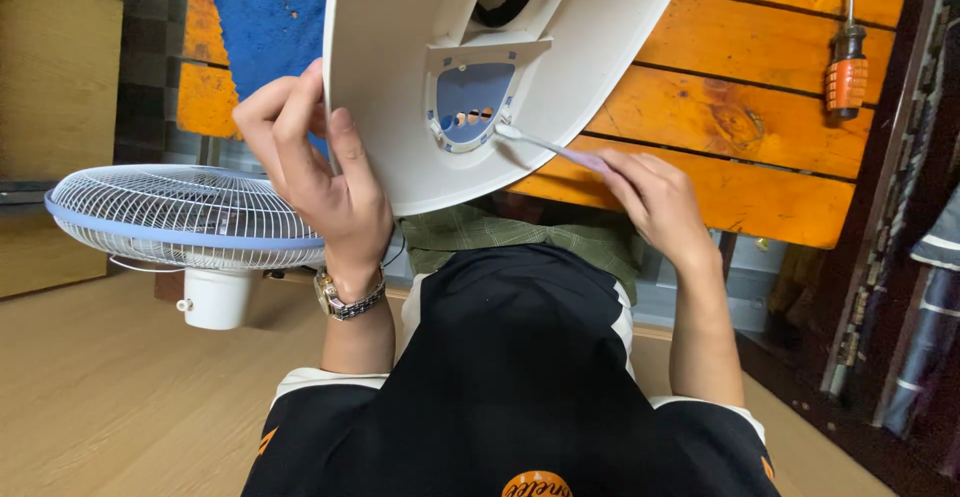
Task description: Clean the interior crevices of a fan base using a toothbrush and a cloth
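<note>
Head view: white fan base (pixel 400 87) upright over orange tabletop (pixel 760 107), gripped at rim by left hand (pixel 320 172); right hand (pixel 650 197) pinching toothbrush (pixel 545 145). Probably light, rigid, smooth; best held by edge.

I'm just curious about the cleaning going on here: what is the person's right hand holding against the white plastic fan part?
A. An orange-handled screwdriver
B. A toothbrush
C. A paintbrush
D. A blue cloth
B. The right hand grips a thin toothbrush, with its head at the bluish recessed opening of the white fan part, which the left hand steadies; the orange-handled screwdriver lies apart on the wooden table.
</note>
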